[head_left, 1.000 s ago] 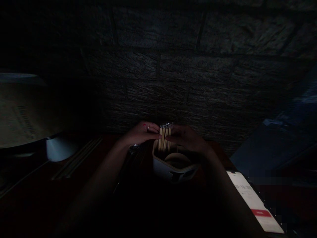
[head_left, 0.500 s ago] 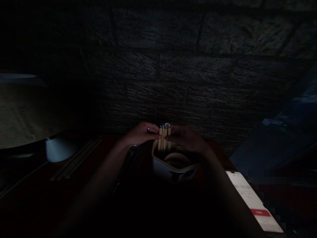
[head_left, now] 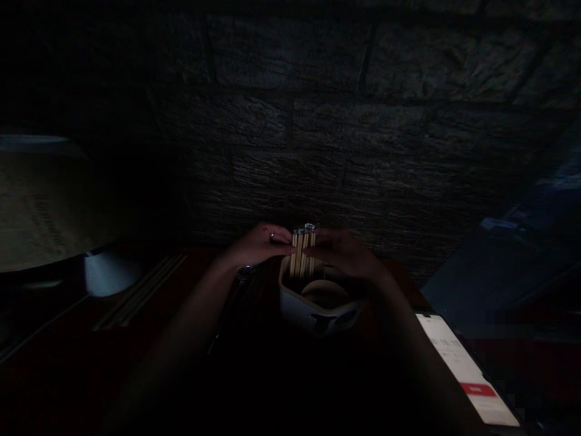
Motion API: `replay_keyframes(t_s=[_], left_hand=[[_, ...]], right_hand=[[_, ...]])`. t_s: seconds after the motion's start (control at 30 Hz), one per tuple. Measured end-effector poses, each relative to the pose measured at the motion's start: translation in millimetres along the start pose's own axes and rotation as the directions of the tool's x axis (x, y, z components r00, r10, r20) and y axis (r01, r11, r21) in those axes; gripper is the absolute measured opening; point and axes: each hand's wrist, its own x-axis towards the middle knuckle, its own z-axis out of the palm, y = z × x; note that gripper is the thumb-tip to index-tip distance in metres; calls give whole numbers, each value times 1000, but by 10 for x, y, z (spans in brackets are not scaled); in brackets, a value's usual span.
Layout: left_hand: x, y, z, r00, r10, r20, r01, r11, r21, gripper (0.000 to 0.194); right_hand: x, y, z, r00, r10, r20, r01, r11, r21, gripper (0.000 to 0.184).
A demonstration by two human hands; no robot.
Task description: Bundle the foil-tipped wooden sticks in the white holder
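Note:
Several light wooden chopsticks (head_left: 298, 255) with silvery tops stand upright in a pale box-shaped container (head_left: 299, 309). My left hand (head_left: 261, 243) grips the bundle from the left, its thumb across the front, and a ring shows on one finger. From the right, my right hand (head_left: 340, 248) is closed on the same bundle, with its thumb pressed to the sticks. A round-edged, tan thing (head_left: 324, 292) sits in the container in front of the chopsticks. Deep shadow hides the lower ends of the sticks and my far fingers.
More long thin sticks (head_left: 143, 290) lie on the dark reddish table at left, beside a pale bluish object (head_left: 109, 275). A shiny round-ended metal item (head_left: 246, 272) is near my left wrist. A lit phone (head_left: 467, 369) lies at right. A brick-patterned wall (head_left: 290, 121) rises behind.
The silvery tops have shifted slightly to the right and the sticks are fanned a little wider. Both hands keep nearly the same place and grip.

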Motion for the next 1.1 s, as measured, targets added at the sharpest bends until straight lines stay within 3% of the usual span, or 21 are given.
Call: replay_keyframes(t_s=[0.2, 0.63, 0.9, 1.1], left_hand=[[3, -1, 7, 1000, -13, -8, 12, 1000, -20, 21], [4, 0, 8, 1000, -6, 31, 6, 1000, -4, 22], [-1, 20, 9, 997, -9, 71, 7, 1000, 25, 22], [-12, 26, 1, 998, -16, 69, 16, 1000, 4, 23]], right_hand=[[17, -19, 21, 1000, -5, -11, 4, 998, -56, 28], [5, -34, 35, 997, 74, 3, -74, 997, 6, 27], [-9, -42, -2, 992, 102, 76, -112, 986, 126, 27], [-52, -69, -71, 991, 100, 86, -108, 989, 102, 23]])
